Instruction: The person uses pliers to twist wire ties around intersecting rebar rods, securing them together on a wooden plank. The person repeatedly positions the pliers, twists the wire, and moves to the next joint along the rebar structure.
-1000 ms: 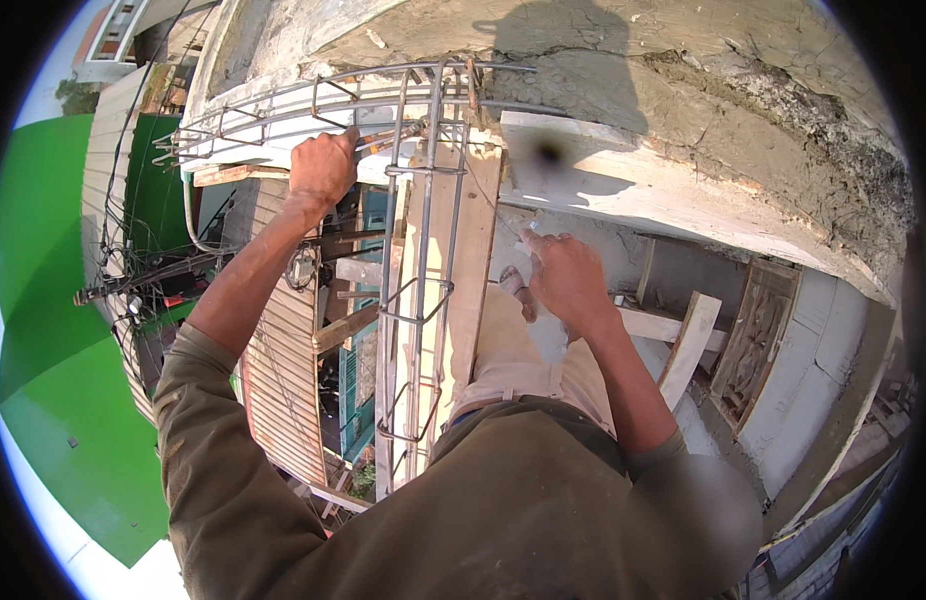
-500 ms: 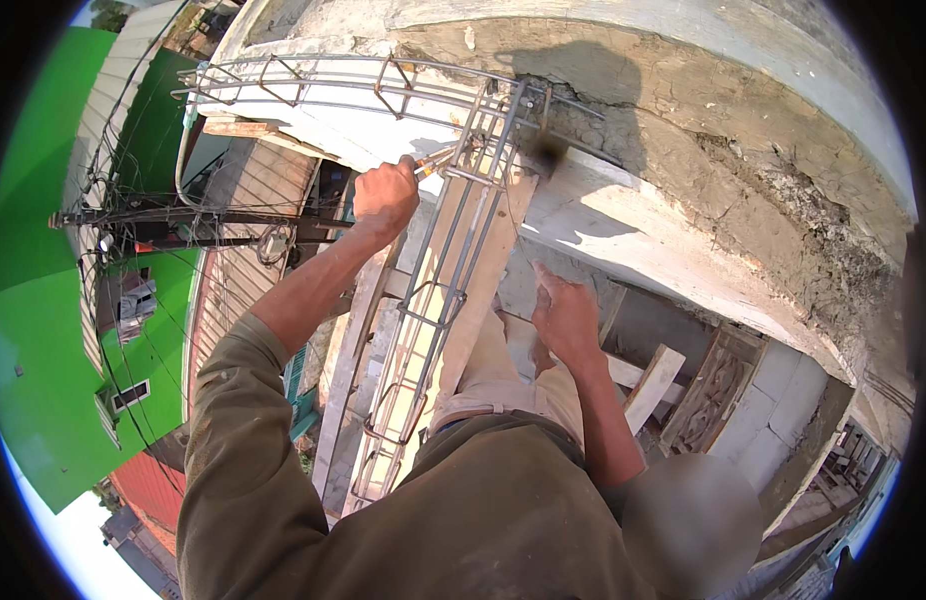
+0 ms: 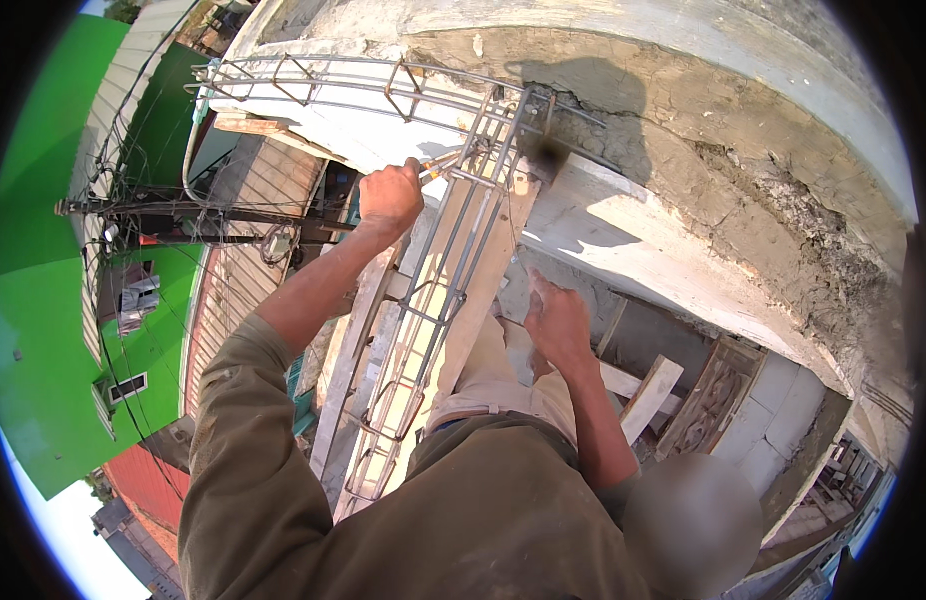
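Note:
My left hand (image 3: 391, 197) is closed round the handles of pincers (image 3: 436, 167) with yellow-orange grips. Their head reaches the corner where two rebar cages meet. One cage (image 3: 429, 315) of thin bars and square stirrups runs from this corner down toward my body, over pale boards. The other cage (image 3: 333, 84) goes off to the left along the wall top. My right hand (image 3: 560, 322) hovers apart from the cage, to its right, with the index finger stretched forward and the other fingers curled. Whatever it may hold is too small to make out.
A rough mortar-faced wall (image 3: 703, 130) with a ledge curves along the far side, bearing my shadow. Planks (image 3: 653, 400) and a wooden frame (image 3: 711, 395) lie lower right. Electric cables (image 3: 173, 208) hang at left, before a bright green building (image 3: 43, 330) and metal roofs.
The view has shifted slightly, so the scene sits a little farther right at the left side. The left hand keeps its grip at the corner, and the right hand has barely moved.

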Action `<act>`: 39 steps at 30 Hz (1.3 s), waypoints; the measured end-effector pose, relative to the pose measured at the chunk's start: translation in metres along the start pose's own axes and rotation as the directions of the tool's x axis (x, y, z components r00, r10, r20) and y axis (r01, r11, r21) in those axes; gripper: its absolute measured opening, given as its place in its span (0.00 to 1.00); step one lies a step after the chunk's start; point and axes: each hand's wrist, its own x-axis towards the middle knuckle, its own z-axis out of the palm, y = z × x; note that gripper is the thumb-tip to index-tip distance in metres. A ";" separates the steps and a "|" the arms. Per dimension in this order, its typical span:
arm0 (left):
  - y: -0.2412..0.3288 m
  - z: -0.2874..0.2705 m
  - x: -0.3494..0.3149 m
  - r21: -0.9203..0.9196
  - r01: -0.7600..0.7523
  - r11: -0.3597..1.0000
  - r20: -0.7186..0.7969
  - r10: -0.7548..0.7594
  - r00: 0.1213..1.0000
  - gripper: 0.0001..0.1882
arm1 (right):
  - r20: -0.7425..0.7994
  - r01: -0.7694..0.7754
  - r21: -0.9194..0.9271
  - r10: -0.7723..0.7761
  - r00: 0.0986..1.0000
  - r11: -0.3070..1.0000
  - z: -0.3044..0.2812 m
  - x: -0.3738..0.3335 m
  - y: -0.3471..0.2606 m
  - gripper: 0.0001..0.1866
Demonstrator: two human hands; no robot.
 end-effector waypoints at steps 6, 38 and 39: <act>-0.009 -0.080 0.047 0.219 -0.166 0.961 0.164 0.132 0.978 0.12 | 0.033 -0.109 -0.184 0.117 0.993 0.977 -0.046 0.015 0.012 0.22; -0.035 -0.068 0.075 -0.069 -0.314 0.947 0.444 0.311 0.840 0.25 | 0.477 0.342 0.058 -0.327 0.816 0.938 0.016 0.261 -0.181 0.25; -0.035 -0.065 0.077 -0.061 -0.299 0.952 0.425 0.295 0.856 0.24 | 0.528 0.336 0.080 -0.326 0.784 0.938 0.016 0.266 -0.183 0.25</act>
